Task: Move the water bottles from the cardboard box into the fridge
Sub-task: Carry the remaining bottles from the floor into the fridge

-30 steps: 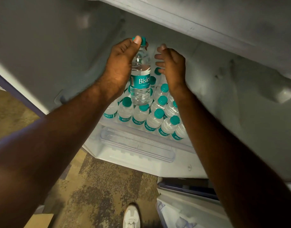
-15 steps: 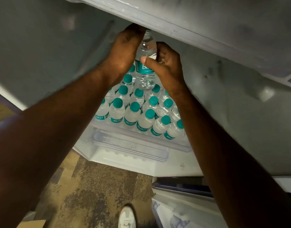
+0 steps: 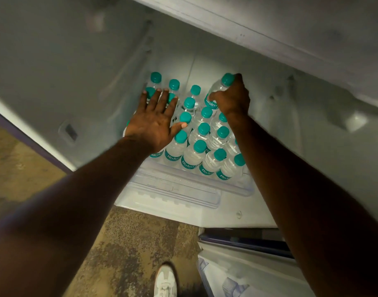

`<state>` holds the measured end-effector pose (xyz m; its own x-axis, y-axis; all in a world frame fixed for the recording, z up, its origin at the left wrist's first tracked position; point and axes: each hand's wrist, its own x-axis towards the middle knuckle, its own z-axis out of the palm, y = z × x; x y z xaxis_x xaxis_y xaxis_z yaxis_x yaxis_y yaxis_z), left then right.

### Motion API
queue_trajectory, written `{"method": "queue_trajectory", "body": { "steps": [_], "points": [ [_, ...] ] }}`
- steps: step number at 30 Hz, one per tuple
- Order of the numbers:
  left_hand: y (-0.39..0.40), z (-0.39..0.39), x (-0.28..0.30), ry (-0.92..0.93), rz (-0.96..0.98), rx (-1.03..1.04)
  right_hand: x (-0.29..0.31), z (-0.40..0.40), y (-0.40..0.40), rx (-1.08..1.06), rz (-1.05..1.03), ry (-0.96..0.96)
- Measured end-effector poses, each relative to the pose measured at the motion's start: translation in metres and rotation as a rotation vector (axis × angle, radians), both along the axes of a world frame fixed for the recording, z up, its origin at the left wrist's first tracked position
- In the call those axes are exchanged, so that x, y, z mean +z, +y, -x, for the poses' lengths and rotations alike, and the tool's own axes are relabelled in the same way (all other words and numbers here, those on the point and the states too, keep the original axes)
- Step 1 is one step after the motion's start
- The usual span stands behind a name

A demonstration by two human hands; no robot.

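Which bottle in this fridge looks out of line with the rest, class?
The bottle at the back right, held in the right hand, leans while the other bottles stand upright in rows. Nothing looks spilled or damaged.

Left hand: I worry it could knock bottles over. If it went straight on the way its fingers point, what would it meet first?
The left hand, flat and spread, points at the back-left bottles; their caps would likely come first, then the fridge's rear wall. Depth is unclear.
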<state>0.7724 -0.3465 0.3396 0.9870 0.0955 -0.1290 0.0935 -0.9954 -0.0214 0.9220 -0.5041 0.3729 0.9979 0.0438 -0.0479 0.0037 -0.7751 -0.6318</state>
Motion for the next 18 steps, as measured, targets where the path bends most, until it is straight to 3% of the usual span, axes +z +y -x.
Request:
{"method": "queue_trajectory", "body": {
  "steps": [13,18],
  "points": [
    [0.000,0.000,-0.003,-0.021,0.007,0.013,-0.014,-0.011,0.024,0.115,0.341,0.203],
    [0.000,-0.001,-0.004,-0.028,-0.005,0.015,-0.020,-0.016,0.025,0.131,0.372,0.276]
  ]
}}
